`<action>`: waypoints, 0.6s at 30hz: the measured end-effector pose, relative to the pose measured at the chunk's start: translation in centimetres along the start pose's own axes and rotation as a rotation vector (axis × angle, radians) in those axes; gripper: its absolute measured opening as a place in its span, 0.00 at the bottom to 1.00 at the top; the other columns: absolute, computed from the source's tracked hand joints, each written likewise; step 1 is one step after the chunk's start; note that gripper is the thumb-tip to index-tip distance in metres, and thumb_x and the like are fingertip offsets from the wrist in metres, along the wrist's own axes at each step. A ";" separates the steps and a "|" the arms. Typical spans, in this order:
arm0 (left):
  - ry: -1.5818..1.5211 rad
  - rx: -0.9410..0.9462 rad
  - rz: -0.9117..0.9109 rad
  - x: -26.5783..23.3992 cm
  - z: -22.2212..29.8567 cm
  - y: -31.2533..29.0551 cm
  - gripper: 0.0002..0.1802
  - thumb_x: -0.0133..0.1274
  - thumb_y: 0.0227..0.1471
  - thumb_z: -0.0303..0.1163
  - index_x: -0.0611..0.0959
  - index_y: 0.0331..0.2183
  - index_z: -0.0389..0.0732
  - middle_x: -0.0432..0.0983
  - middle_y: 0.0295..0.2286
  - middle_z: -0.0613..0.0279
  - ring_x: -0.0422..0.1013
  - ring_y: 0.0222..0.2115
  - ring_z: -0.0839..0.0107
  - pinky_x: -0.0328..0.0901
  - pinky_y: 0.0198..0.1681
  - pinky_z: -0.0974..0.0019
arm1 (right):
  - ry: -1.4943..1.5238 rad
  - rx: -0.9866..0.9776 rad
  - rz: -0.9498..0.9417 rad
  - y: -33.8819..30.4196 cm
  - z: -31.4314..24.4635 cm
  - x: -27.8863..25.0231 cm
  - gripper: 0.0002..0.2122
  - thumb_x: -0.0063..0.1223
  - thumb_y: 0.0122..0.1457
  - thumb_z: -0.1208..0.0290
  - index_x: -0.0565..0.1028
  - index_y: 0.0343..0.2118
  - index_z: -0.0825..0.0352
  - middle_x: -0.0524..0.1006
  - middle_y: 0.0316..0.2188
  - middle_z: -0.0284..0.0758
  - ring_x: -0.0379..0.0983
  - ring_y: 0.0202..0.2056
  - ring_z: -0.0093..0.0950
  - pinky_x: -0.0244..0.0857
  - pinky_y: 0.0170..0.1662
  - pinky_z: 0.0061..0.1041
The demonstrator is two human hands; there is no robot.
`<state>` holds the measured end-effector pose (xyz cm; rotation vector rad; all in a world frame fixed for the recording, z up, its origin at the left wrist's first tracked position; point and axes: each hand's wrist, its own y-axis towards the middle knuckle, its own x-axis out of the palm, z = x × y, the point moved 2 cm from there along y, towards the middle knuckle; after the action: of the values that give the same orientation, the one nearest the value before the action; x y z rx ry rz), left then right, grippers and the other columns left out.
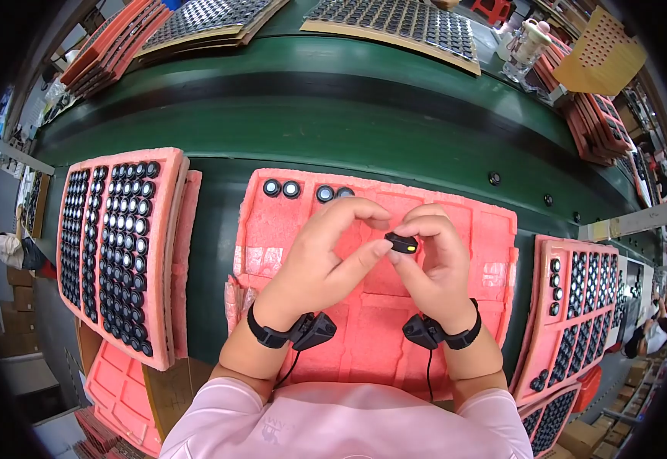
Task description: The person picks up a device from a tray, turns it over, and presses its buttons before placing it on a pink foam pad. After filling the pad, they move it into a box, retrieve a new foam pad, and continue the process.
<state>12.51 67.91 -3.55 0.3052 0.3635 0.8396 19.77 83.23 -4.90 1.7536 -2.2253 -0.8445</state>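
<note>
Above a pink foam tray (272,222), my two hands meet at a small black oval piece (401,243) with a yellow spot on its side. My right hand (437,260) pinches it between thumb and forefinger. On its left end rests the thumb tip of my left hand (322,256); the left forefinger is bent above, with a gap to the thumb. A few round black pieces with pale centres, such as this one (272,187), sit along the tray's far edge, partly behind my left hand. Both wrists wear black straps with small devices.
A foam tray full of round black pieces (127,245) stands at the left, another filled tray (570,306) at the right. A green conveyor belt (333,122) crosses beyond, with loose black pieces (495,178). Filled trays (398,30) and a clear bottle (528,50) stand behind it.
</note>
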 end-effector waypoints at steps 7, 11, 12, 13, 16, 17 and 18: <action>-0.138 -0.078 0.014 1.3 -0.9 -0.3 0.14 0.53 0.55 0.28 0.75 0.43 0.33 0.74 0.37 0.56 0.71 0.37 0.68 0.66 0.43 0.67 | -0.219 -0.107 0.012 0.0 -0.2 0.2 0.14 0.60 0.46 0.86 0.75 0.38 0.67 0.70 0.32 0.34 0.69 0.34 0.27 0.65 0.36 0.23; -0.098 -0.075 0.002 1.4 -1.0 -0.2 0.15 0.52 0.55 0.27 0.73 0.44 0.34 0.73 0.37 0.57 0.70 0.38 0.69 0.66 0.44 0.66 | -0.268 -0.121 0.019 -0.1 0.0 0.2 0.15 0.60 0.46 0.86 0.76 0.38 0.67 0.71 0.31 0.35 0.69 0.33 0.28 0.65 0.35 0.23; -0.107 -0.070 0.013 1.5 -1.1 -0.2 0.15 0.52 0.56 0.27 0.73 0.45 0.34 0.73 0.37 0.57 0.71 0.38 0.69 0.66 0.44 0.66 | -0.283 -0.124 0.018 -0.1 0.0 0.2 0.15 0.60 0.46 0.86 0.76 0.38 0.67 0.71 0.31 0.35 0.69 0.33 0.28 0.65 0.35 0.23; -0.116 -0.065 0.024 1.6 -1.1 -0.2 0.16 0.52 0.56 0.27 0.72 0.46 0.34 0.74 0.37 0.57 0.71 0.38 0.69 0.66 0.44 0.66 | -0.283 -0.125 0.019 0.0 0.0 0.2 0.15 0.60 0.46 0.86 0.76 0.38 0.67 0.71 0.31 0.35 0.69 0.33 0.28 0.65 0.35 0.23; -0.143 -0.057 0.021 1.7 -1.6 -0.1 0.16 0.52 0.55 0.26 0.72 0.46 0.34 0.74 0.38 0.57 0.71 0.39 0.69 0.66 0.44 0.66 | -0.304 -0.111 0.007 0.0 0.1 0.1 0.14 0.59 0.46 0.87 0.76 0.37 0.68 0.71 0.32 0.35 0.69 0.33 0.28 0.66 0.35 0.23; -0.157 -0.052 0.019 1.7 -1.7 -0.1 0.17 0.52 0.55 0.25 0.71 0.46 0.34 0.74 0.39 0.57 0.71 0.40 0.69 0.66 0.44 0.66 | -0.304 -0.111 0.006 0.0 0.2 0.1 0.14 0.59 0.46 0.87 0.76 0.37 0.68 0.71 0.32 0.35 0.69 0.33 0.28 0.66 0.35 0.23; -0.157 -0.052 0.021 1.7 -1.7 0.0 0.17 0.52 0.55 0.25 0.71 0.46 0.34 0.74 0.39 0.57 0.71 0.40 0.69 0.66 0.44 0.66 | -0.307 -0.100 0.004 0.0 0.3 0.1 0.14 0.59 0.46 0.87 0.76 0.37 0.68 0.72 0.31 0.35 0.69 0.33 0.28 0.66 0.35 0.24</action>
<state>12.83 69.37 -5.45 0.3247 0.1920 0.8382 19.63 83.25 -5.12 1.6678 -2.3178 -1.2776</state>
